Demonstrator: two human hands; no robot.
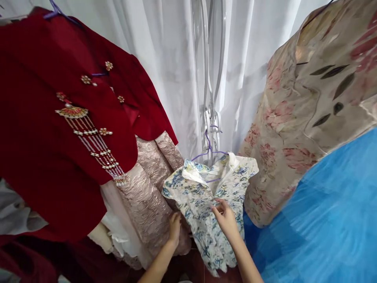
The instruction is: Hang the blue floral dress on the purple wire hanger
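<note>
A short-sleeved blouse [200,196] with blue, green and yellow flowers on white hangs in the middle from a purple hanger [209,147]. Its collar lies spread, and the neck is a V. My right hand [226,218] is at the blouse's front, just under the V, with thumb and forefinger bent together on the cloth. Beside the blouse's left edge, my left hand [174,228] points upward with fingers extended, apparently holding nothing. It is close to a shiny pinkish brocade garment [150,196]; whether it touches either cloth, I cannot tell.
On the left hangs a dark red jacket [118,98] with a beaded fan-shaped tassel [94,137]. A beige floral garment [277,125] and bright blue tulle [330,216] crowd the right. White metal bars [206,59] stand before a white curtain [165,59].
</note>
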